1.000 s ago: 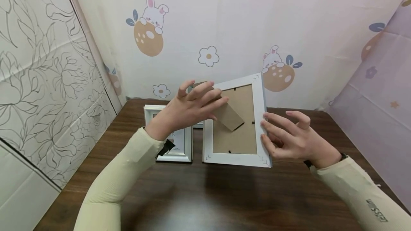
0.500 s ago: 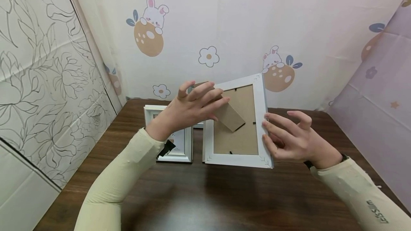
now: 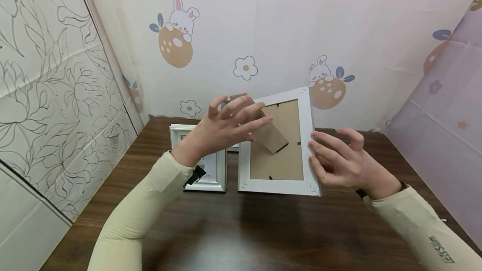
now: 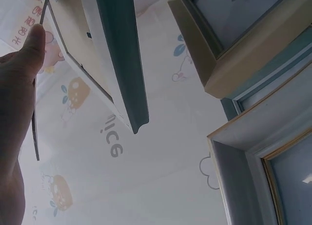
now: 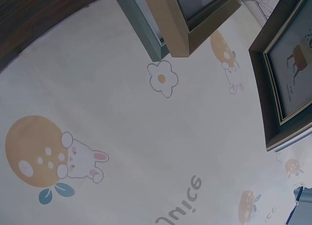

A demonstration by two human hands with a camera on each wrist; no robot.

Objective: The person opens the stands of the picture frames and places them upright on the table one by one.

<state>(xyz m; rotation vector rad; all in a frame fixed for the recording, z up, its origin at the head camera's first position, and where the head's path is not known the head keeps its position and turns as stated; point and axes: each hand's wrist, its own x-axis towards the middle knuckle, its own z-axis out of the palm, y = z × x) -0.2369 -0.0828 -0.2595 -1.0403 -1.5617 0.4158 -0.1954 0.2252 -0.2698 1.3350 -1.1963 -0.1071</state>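
Standing on its lower edge on the dark wood counter: a white picture frame, back turned toward the wearer, brown backing board showing, leaning a little away at the top. Long axis close to upright, lower edge running left to right, just right of the scene's middle.

Left hand up at the frame's upper left, fingers spread and mostly straight, fingertips laid on the brown cardboard easel stand that slants down across the backing from upper left to lower right. From the left wrist view, thumb pressed against a thin board edge, so the stand looks lightly pinched between thumb and fingers; from the head view alone, hard to tell.

Right hand at the frame's right rail, fingers loosely curved and spread, fingertips touching the rail's outer edge, steadying rather than wrapping. No full grip visible.

Key relation: stand lying directly under the left fingers, its free lower end pointing toward the right hand; left hand nearer the stand, right hand nearer the rail. Frame between both hands.

Behind the left wrist: a second, smaller white frame standing on the counter, face toward the wearer, just beside the first, apparently not touching. A third frame partly hidden behind the left hand.
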